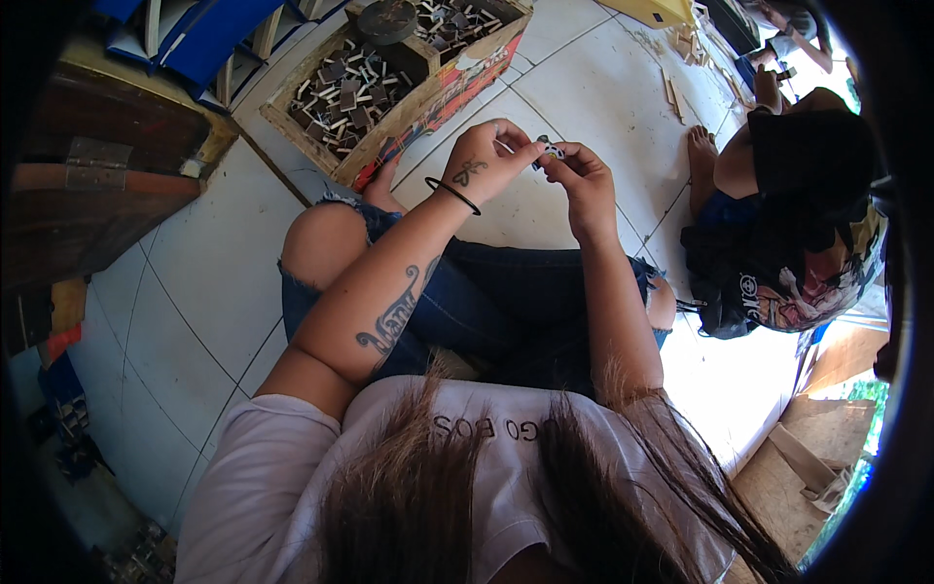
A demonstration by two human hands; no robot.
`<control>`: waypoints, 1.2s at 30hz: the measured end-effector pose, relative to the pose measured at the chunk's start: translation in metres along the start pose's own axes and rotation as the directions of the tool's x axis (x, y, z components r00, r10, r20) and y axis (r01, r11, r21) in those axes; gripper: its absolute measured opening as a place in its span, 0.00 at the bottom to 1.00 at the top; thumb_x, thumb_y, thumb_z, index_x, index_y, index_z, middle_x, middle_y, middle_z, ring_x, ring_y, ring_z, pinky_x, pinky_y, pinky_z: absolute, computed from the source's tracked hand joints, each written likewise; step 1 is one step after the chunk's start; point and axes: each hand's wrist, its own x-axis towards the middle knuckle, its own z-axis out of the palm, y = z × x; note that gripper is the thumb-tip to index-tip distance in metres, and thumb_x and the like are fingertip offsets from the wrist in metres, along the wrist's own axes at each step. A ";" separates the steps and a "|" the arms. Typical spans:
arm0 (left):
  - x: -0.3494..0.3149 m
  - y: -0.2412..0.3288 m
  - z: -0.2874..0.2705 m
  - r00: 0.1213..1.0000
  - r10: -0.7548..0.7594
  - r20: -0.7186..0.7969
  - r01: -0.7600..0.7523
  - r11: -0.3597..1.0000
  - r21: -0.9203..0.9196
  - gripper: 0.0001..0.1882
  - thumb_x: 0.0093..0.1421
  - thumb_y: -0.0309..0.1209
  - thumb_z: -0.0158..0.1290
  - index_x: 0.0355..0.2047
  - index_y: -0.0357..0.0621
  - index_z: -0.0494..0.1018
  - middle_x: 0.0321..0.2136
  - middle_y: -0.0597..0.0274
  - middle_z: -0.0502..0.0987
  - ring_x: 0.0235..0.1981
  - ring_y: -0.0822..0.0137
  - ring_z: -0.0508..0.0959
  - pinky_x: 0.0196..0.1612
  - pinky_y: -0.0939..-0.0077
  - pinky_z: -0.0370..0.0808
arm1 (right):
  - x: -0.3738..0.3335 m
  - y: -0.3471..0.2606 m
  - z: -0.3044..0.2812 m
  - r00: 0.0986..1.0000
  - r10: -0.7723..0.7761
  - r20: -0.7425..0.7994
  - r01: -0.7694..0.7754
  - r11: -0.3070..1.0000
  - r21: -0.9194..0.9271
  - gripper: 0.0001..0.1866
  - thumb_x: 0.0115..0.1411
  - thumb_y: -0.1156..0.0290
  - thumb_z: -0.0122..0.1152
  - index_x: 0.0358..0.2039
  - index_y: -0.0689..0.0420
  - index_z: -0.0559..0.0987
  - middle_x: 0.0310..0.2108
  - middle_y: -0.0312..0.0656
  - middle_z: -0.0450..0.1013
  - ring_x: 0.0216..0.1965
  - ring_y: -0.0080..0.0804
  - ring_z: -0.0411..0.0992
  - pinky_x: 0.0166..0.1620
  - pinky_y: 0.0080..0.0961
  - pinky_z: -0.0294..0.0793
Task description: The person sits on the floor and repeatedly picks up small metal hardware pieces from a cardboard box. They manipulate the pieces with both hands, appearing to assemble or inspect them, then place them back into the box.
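In front of my lap, my left hand (486,161) and my right hand (586,190) meet at the fingertips. Between them is a small piece (554,153) with white, dark and greenish parts, too small to name. The thumb and fingers of both hands pinch it. Much of it is hidden by my fingertips. Beyond my left hand stands a wooden crate (449,100) with two compartments, its outer side covered in a red printed picture. Many short pale sticks and small dark squares (348,95) fill it.
A round dark disc-like object (387,19) rests on the crate. Blue shelving (180,44) and a wooden cabinet (112,195) stand at left. At right sits another person in black (812,161). Wood scraps (673,92) lie on the tiled floor (185,302); a yellow container (650,10) is at the top.
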 end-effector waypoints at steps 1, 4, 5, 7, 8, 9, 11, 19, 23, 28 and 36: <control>0.001 -0.001 -0.002 0.999 -0.014 0.050 0.014 1.000 -0.014 0.12 0.52 0.33 0.57 0.31 0.36 0.74 0.22 0.61 0.77 0.23 0.75 0.75 0.29 0.81 0.72 | 0.000 0.000 0.000 1.000 0.003 -0.004 -0.003 1.000 0.014 0.09 0.49 0.78 0.64 0.32 0.62 0.76 0.27 0.36 0.74 0.27 0.18 0.68 0.32 0.14 0.66; 0.000 -0.003 -0.004 0.991 -0.052 0.122 0.060 0.996 -0.065 0.09 0.55 0.32 0.55 0.30 0.37 0.75 0.24 0.64 0.77 0.25 0.78 0.74 0.30 0.85 0.70 | 0.000 0.001 -0.002 1.000 0.019 -0.008 -0.019 1.000 0.013 0.10 0.48 0.78 0.64 0.33 0.62 0.76 0.26 0.36 0.74 0.26 0.18 0.68 0.31 0.14 0.65; -0.001 -0.003 -0.004 0.990 -0.049 0.129 0.061 0.994 -0.094 0.09 0.56 0.32 0.54 0.30 0.38 0.75 0.24 0.66 0.77 0.26 0.80 0.73 0.30 0.86 0.69 | 0.000 0.002 -0.002 1.000 0.020 -0.003 -0.020 1.000 0.007 0.10 0.48 0.79 0.64 0.33 0.62 0.76 0.26 0.36 0.74 0.26 0.18 0.68 0.31 0.14 0.65; 0.000 -0.004 -0.004 0.987 -0.055 0.151 0.073 0.991 -0.116 0.08 0.57 0.32 0.53 0.31 0.38 0.75 0.25 0.66 0.77 0.26 0.80 0.74 0.31 0.86 0.69 | 0.000 0.001 -0.002 0.999 0.041 0.007 -0.042 0.999 0.030 0.10 0.48 0.79 0.64 0.33 0.62 0.76 0.26 0.36 0.74 0.26 0.18 0.67 0.31 0.14 0.65; 0.000 -0.004 -0.004 0.986 -0.051 0.160 0.072 0.989 -0.132 0.08 0.57 0.31 0.53 0.31 0.38 0.75 0.25 0.66 0.77 0.27 0.80 0.74 0.31 0.87 0.69 | 0.001 0.001 -0.003 0.999 0.052 0.012 -0.052 0.998 0.042 0.11 0.48 0.79 0.63 0.33 0.62 0.76 0.26 0.36 0.74 0.26 0.18 0.67 0.32 0.14 0.65; 0.000 -0.004 -0.003 0.987 -0.042 0.154 0.063 0.988 -0.140 0.08 0.56 0.31 0.53 0.30 0.38 0.75 0.24 0.65 0.77 0.26 0.79 0.74 0.30 0.85 0.69 | 0.001 0.001 -0.003 0.998 0.059 0.026 -0.061 0.997 0.056 0.10 0.48 0.79 0.63 0.33 0.61 0.76 0.27 0.36 0.74 0.27 0.19 0.68 0.32 0.15 0.66; 0.000 -0.006 -0.002 0.990 -0.023 0.142 0.045 0.987 -0.155 0.08 0.56 0.30 0.53 0.30 0.37 0.75 0.23 0.62 0.78 0.25 0.77 0.75 0.29 0.83 0.70 | 0.001 0.000 -0.003 0.996 0.082 0.042 -0.085 0.993 0.080 0.10 0.48 0.78 0.63 0.34 0.61 0.75 0.27 0.36 0.74 0.28 0.19 0.68 0.32 0.15 0.66; 0.002 -0.008 -0.001 0.990 -0.030 0.137 0.051 0.987 -0.153 0.09 0.55 0.31 0.53 0.29 0.37 0.75 0.23 0.62 0.78 0.24 0.77 0.75 0.29 0.82 0.70 | 0.001 -0.001 -0.005 0.995 0.080 0.064 -0.084 0.995 0.050 0.07 0.50 0.76 0.62 0.32 0.59 0.76 0.28 0.35 0.75 0.31 0.19 0.70 0.34 0.16 0.66; 0.003 -0.010 0.001 0.994 0.004 0.108 0.002 0.998 -0.055 0.10 0.55 0.33 0.54 0.28 0.38 0.75 0.22 0.62 0.77 0.23 0.76 0.75 0.29 0.80 0.71 | 0.002 -0.001 -0.005 0.994 0.052 0.092 -0.053 0.999 0.010 0.06 0.50 0.75 0.62 0.30 0.59 0.77 0.28 0.34 0.75 0.30 0.18 0.69 0.34 0.15 0.65; 0.006 -0.018 0.002 0.991 -0.011 0.132 0.029 0.991 -0.133 0.10 0.55 0.33 0.54 0.28 0.38 0.75 0.22 0.63 0.77 0.24 0.76 0.75 0.30 0.80 0.71 | 0.001 -0.003 -0.003 0.997 0.005 0.080 0.004 0.995 -0.102 0.06 0.51 0.76 0.62 0.30 0.60 0.77 0.27 0.34 0.74 0.29 0.18 0.69 0.35 0.14 0.66; 0.001 -0.011 0.000 0.960 -0.176 0.219 0.258 0.860 -0.440 0.08 0.56 0.32 0.54 0.31 0.39 0.74 0.27 0.65 0.77 0.31 0.76 0.75 0.39 0.83 0.70 | 0.000 -0.005 0.000 0.997 -0.009 0.075 0.012 0.999 -0.045 0.05 0.52 0.76 0.61 0.30 0.60 0.76 0.29 0.35 0.74 0.35 0.21 0.69 0.43 0.19 0.65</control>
